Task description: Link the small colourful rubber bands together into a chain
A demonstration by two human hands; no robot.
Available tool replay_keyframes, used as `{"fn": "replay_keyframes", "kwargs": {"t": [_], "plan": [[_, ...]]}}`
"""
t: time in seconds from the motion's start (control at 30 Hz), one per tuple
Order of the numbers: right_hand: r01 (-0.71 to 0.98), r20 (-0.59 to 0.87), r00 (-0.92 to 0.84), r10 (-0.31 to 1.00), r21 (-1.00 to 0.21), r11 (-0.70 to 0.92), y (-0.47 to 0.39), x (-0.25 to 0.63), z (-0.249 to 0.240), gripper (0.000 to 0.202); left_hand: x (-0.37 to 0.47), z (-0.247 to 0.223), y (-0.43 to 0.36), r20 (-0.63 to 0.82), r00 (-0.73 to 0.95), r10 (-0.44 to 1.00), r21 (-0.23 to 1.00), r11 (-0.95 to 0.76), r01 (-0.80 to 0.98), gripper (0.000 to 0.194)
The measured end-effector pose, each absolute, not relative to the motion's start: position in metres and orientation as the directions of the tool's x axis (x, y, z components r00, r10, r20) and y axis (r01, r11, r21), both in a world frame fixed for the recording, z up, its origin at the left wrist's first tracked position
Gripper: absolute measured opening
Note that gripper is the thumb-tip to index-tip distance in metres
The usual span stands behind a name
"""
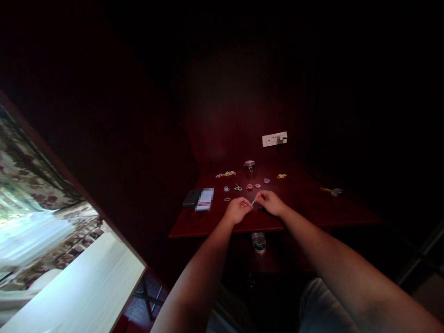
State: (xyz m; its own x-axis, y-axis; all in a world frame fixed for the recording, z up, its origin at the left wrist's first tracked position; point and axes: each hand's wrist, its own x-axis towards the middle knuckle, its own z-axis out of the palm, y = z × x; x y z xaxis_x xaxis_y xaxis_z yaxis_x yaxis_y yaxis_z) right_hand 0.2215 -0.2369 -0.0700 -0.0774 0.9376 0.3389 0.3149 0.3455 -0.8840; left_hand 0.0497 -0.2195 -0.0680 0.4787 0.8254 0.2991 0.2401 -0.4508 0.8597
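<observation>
A small green band (pixel 253 202) is stretched between my two hands above the front of the dark red desk (pixel 208 226). My left hand (pixel 238 209) pinches its lower left end, and my right hand (pixel 269 202) pinches the upper right end. Behind them lie small groups of coloured bands: blue (pixel 226 188), green (pixel 237 188), red (pixel 249 187), pink (pixel 257 186), purple (pixel 267 181) and yellow (pixel 281 175). A single band (pixel 227 199) rests left of my hands.
A clear jar (pixel 249 167) stands at the back beside a multicoloured chain (pixel 226 174). A phone (pixel 205 200) and a black case (pixel 191 198) lie left, pliers (pixel 332 190) right. Below the desk edge is a bottle (pixel 259 243). An outlet (pixel 274 139) is on the wall.
</observation>
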Motion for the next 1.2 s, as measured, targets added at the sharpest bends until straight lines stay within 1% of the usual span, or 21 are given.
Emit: {"fn": "replay_keyframes", "kwargs": {"t": [0.23, 0.53, 0.73, 0.9, 1.03, 1.2], "plan": [[0.328, 0.321, -0.163, 0.933, -0.874, 0.358, -0.239, 0.220, -0.068, 0.019, 0.049, -0.071, -0.218, 0.323, 0.481, 0.815, 0.851, -0.473, 0.229, 0.017], [0.271, 0.291, -0.165, 0.942, -0.905, 0.327, -0.244, 0.220, -0.063, 0.026, 0.050, -0.074, -0.214, 0.321, 0.476, 0.819, 0.866, -0.458, 0.204, 0.017], [0.257, 0.282, -0.176, 0.943, -0.911, 0.321, -0.247, 0.219, -0.060, 0.024, 0.051, -0.070, -0.216, 0.337, 0.469, 0.816, 0.874, -0.456, 0.167, 0.017], [0.241, 0.296, -0.178, 0.938, -0.912, 0.333, -0.245, 0.221, -0.062, 0.022, 0.051, -0.068, -0.219, 0.315, 0.481, 0.818, 0.883, -0.439, 0.167, 0.017], [0.232, 0.298, -0.173, 0.939, -0.914, 0.333, -0.245, 0.221, -0.062, 0.025, 0.051, -0.069, -0.218, 0.288, 0.499, 0.817, 0.895, -0.416, 0.163, 0.019], [0.218, 0.290, -0.177, 0.941, -0.920, 0.325, -0.245, 0.220, -0.062, 0.029, 0.051, -0.071, -0.216, 0.284, 0.477, 0.831, 0.889, -0.415, 0.194, 0.018]]}}
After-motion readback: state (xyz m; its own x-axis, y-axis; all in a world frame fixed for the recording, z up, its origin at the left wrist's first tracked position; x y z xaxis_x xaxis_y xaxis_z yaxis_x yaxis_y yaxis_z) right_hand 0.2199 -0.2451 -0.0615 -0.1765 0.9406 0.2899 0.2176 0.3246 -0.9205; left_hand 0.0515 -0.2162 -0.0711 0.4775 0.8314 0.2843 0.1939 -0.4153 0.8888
